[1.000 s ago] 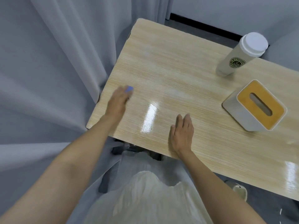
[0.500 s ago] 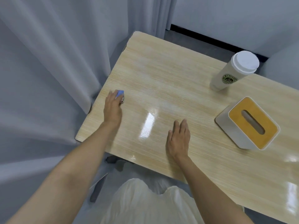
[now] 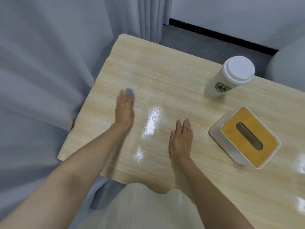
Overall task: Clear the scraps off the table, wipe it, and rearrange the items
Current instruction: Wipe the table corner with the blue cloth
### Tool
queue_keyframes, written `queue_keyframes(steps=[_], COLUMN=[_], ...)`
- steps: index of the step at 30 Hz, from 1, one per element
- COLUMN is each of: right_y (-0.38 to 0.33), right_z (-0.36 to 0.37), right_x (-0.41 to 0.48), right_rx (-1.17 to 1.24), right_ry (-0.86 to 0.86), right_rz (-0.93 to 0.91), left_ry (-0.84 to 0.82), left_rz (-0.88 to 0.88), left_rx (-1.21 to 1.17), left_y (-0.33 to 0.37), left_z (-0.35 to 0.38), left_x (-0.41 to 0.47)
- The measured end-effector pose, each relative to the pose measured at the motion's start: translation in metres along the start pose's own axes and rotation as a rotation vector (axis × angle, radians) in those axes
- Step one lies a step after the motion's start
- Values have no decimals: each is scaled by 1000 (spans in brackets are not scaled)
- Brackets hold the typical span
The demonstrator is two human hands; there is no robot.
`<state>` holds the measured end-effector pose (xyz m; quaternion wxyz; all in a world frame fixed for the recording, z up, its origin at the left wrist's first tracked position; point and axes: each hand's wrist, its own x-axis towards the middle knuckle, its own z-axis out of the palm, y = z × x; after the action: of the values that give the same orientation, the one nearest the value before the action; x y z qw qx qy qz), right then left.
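Observation:
My left hand (image 3: 124, 109) lies blurred on the left part of the wooden table (image 3: 165, 75), its fingers stretched out over a small blue wipe (image 3: 130, 93) that peeks out at the fingertips. It presses the wipe against the tabletop. Near the front edge, my right hand (image 3: 181, 139) rests flat on the table with straight fingers and holds nothing. A white lidded paper cup (image 3: 229, 78) with a green logo stands at the back right. In front of that cup sits a white tissue box (image 3: 245, 138) with an orange top.
Grey curtains (image 3: 49, 71) hang close along the table's left edge. A grey rounded seat (image 3: 288, 63) shows behind the table at the right. Dark floor and a white wall lie beyond the far edge. My light clothing (image 3: 140, 209) fills the bottom.
My left hand slid with the blue wipe across the left part of the table, first toward the left edge, then back right. My right hand stayed flat. The view shifted.

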<state>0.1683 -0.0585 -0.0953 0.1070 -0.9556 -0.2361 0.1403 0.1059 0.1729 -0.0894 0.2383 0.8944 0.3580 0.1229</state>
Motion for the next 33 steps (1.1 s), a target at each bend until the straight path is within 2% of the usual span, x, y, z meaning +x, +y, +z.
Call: queue_keyframes(steps=[1, 3, 4, 5, 6, 7, 8, 11, 12, 13, 14, 17, 18, 19, 20, 21, 22, 24, 25, 26, 27, 30, 31, 32, 33], right_y=[1, 4, 5, 5, 6, 7, 8, 7, 5, 3, 1, -1, 1, 4, 4, 6, 5, 1, -1, -3, -5, -9, -8, -8, -7], right_z=[0, 0, 0, 1, 0, -1, -3, -7, -9, -9, -10, -13, -15, -15, -17, -18, -18, -16, -15, -15, -15, -17, -18, -21, -23], right_x=[2, 6, 9, 14, 18, 22, 26, 35, 37, 37, 38, 40, 48, 54, 57, 60, 64, 72, 78, 85, 91, 111, 118, 124, 130], right_rx=[4, 1, -13, -32, -50, -57, -52, 8, 13, 17, 20, 43, 39, 42, 45, 44, 39, 36, 39, 44, 52, 62, 61, 63, 66], right_ry=[6, 29, 43, 51, 55, 55, 52, 14, 18, 33, 46, 40, 49, 56, 56, 57, 57, 63, 68, 75, 88, 154, 159, 159, 154], right_rz=[1, 5, -1, -8, -9, -6, -1, 46, 50, 40, 29, 5, -9, -16, -15, -16, -20, -36, -39, -37, -29, -56, -71, -82, -84], left_ry=[-94, -312, -404, -454, -405, -372, -349, -180, -123, -68, -49, -217, -217, -201, -199, -194, -177, -24, -1, -51, -169, -628, -684, -664, -574], left_rz=[171, 871, 1167, 1359, 1432, 1374, 1133, 108, 21, 132, 355, 1096, 1267, 1351, 1315, 1095, 738, -40, -295, -399, -345, 198, 264, 245, 175], left_rx=[-44, 6, 54, 111, 147, 174, 143, -145, -135, -51, 3, 118, 183, 257, 300, 277, 150, -291, -476, -530, -478, -160, -146, -191, -281], left_y=[10, 15, 13, 3, -6, -7, -9, 8, 20, 35, 43, 37, 30, 20, 9, 5, 8, 38, 59, 79, 92, 95, 87, 72, 61], left_z=[12, 33, 32, 26, 25, 21, 17, 22, 35, 45, 52, 40, 34, 30, 28, 25, 22, 21, 26, 30, 38, 43, 35, 31, 27], left_x=[-15, -45, -42, -24, -4, 17, 37, 61, 58, 49, 36, 20, 42, 65, 85, 103, 115, 120, 114, 104, 93, 77, 91, 112, 133])
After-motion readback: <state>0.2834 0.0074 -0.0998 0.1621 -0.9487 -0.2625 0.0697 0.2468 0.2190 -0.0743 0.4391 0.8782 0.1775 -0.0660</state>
